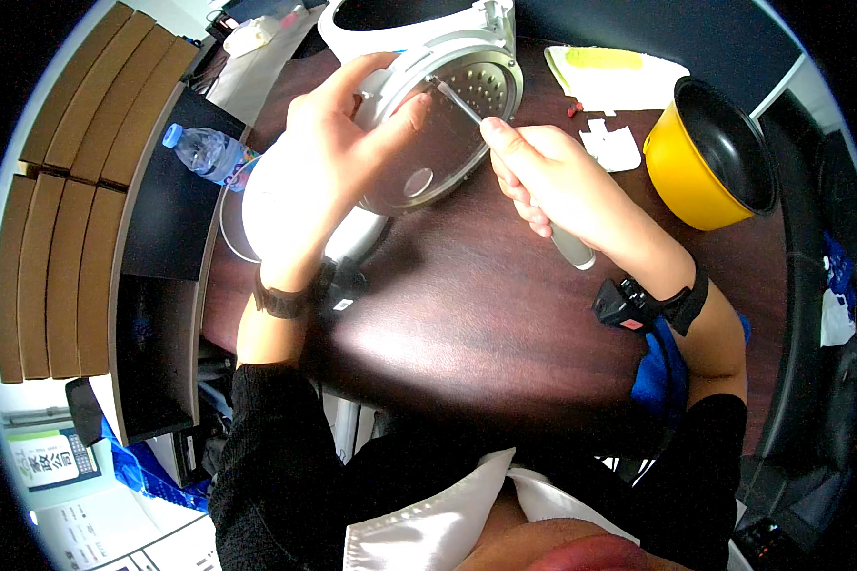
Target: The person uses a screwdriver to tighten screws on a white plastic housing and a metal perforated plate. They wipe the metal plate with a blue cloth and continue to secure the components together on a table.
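Observation:
My left hand [338,138] grips the rim of a round lid [405,143], its thumb lying over the inner face. The lid looks like a rice cooker's, with a pale frame and a metal plate dotted with small holes. Just behind it stands a white appliance body [352,33] with a dark opening. My right hand [552,171] is closed around a screwdriver-like tool [573,249] with a pale grey handle and thin shaft. The shaft's tip meets the lid near its upper rim, close to my left thumb; the exact tip is too small to make out.
A yellow pot [681,171] with a black inside lies tilted at the right. Near it are a white-and-yellow cloth [614,76], a white scrap [611,145] and small red bits [574,110]. Leftward are a plastic bottle [209,154] and stacked cardboard boxes [76,114]. The dark wooden table [486,295] curves nearby.

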Available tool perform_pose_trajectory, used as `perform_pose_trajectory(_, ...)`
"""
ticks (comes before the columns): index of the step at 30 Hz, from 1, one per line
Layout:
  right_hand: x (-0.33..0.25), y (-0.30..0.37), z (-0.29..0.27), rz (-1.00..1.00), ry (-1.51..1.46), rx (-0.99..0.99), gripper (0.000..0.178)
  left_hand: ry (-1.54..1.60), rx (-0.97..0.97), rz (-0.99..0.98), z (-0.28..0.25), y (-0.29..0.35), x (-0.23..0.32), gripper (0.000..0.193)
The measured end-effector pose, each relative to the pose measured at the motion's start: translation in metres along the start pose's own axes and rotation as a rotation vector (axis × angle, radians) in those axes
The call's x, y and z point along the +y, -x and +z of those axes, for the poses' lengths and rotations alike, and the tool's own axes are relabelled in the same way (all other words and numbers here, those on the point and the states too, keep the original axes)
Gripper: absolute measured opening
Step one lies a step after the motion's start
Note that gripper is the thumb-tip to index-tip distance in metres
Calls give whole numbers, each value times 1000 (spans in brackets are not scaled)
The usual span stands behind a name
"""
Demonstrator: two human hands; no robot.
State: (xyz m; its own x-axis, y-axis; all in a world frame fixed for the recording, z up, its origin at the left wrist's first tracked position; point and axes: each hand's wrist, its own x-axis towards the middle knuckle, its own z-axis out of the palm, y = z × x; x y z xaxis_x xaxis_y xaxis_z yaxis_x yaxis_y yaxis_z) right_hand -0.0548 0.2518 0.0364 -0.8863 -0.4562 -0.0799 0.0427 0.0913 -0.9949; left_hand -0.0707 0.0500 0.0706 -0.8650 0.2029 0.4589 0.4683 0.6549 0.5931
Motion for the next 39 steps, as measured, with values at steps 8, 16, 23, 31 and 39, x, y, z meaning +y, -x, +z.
perform_pose_trajectory(8, 2, 5, 10, -8, -175, -37, 44, 182, -127, -36, -4, -4, -7, 46)
perform_pose_trajectory(16, 7, 3, 15, -89, -250, -53, 41, 164, -101, -36, -2, -2, -6, 47)
perform_pose_trajectory(23, 17, -3, 9, -367, 224, 149, 41, 245, -61, -17, 5, -1, -12, 45)
perform_pose_trajectory(31, -4, 11, 10, 1, -53, 24, 40, -24, 7, -11, 3, 6, 3, 45)
perform_pose_trajectory(39, -5, 8, 8, -62, 173, 92, 42, -157, 92, 47, 5, 13, 16, 45)
